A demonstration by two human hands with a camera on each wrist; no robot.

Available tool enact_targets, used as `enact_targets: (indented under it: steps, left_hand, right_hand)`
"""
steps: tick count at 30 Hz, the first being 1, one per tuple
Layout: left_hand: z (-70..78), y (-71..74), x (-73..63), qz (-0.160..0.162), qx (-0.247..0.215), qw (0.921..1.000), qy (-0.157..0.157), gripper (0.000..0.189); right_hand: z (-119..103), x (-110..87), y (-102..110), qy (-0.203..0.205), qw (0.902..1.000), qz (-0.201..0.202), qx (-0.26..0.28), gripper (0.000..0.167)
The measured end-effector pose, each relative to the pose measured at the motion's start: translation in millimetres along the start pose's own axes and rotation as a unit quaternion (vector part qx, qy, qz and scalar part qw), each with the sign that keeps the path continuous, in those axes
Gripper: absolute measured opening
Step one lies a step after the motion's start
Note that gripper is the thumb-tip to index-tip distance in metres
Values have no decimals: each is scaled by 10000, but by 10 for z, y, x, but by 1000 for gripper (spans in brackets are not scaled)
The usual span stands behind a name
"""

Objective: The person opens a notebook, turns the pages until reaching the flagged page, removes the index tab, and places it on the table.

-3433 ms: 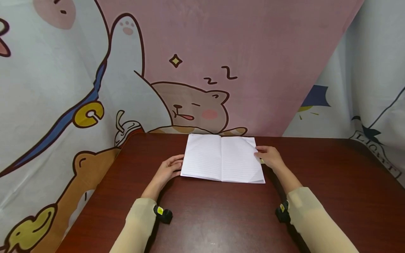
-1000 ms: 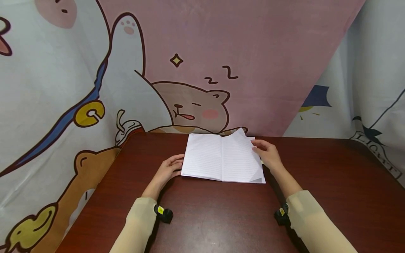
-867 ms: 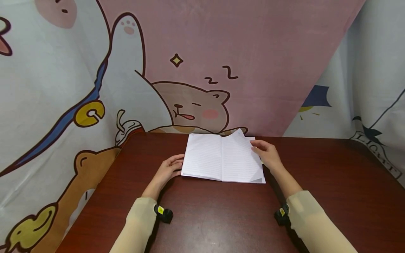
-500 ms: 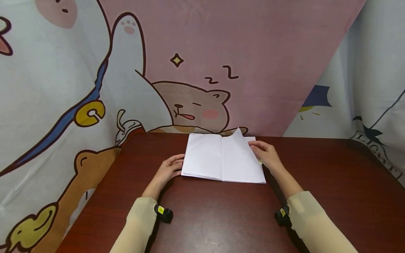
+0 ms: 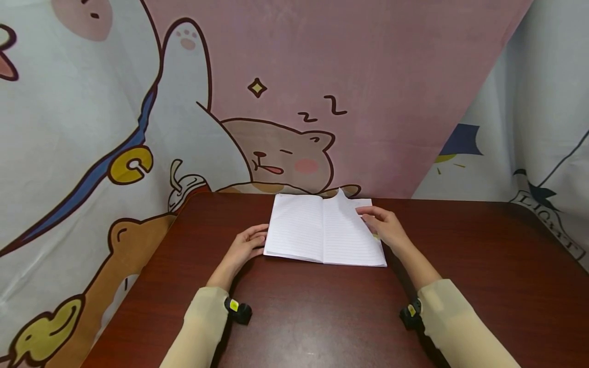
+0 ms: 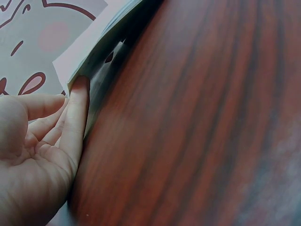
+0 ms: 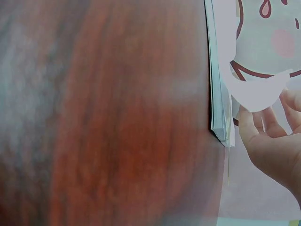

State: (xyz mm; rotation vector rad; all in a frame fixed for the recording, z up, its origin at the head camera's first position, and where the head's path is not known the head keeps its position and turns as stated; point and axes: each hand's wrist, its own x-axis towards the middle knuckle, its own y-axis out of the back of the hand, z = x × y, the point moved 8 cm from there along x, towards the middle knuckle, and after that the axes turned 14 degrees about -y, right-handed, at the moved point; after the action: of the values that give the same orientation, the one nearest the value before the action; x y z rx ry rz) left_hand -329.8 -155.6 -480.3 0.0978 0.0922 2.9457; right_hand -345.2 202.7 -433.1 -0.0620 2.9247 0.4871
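An open lined notebook (image 5: pixel 294 230) lies at the far side of the table, its spine pointing away from me. My left hand (image 5: pixel 244 245) holds its left edge; in the left wrist view a finger of that hand (image 6: pixel 44 150) reaches under the dark cover while the thumb lies at the edge. At the other side my right hand (image 5: pixel 386 225) pinches the edge of the right page (image 5: pixel 345 232), whose far corner stands raised. The right wrist view shows this page (image 7: pixel 258 94) bowed over the fingers (image 7: pixel 273 123), lifted off the thicker page stack (image 7: pixel 217 99).
The dark red-brown table (image 5: pixel 322 317) ends at a cloth backdrop (image 5: pixel 391 102) printed with cartoon animals, right behind the notebook. A small yellow strip (image 5: pixel 376 236) shows at the notebook's right edge, under the right hand. Black wrist cameras (image 5: pixel 240 313) sit below both hands.
The right hand has moved a little leftward, lifting the right page's edge and far corner, which now bends inward and bares the sheet beneath. The left hand has stayed at the left edge.
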Motion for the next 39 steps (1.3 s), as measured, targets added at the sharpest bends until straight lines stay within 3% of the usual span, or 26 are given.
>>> enact_targets:
  steps: [15, 26, 33, 39]
  left_hand:
    - [-9, 4, 4, -4, -4, 10000, -13, 43]
    - [7, -5, -3, 19, -78, 10000, -14, 43]
    - [18, -7, -9, 22, -80, 10000, -13, 43]
    - [6, 0, -4, -11, -11, 10000, 18, 43]
  right_hand:
    - [-41, -50, -114, 103, 9978, -582, -287, 35]
    - [-87, -63, -219, 491, 9949, -831, -282, 34]
    - [-83, -58, -229, 382, 9954, -806, -342, 35]
    - [-147, -78, -238, 523, 9961, -588, -406, 37]
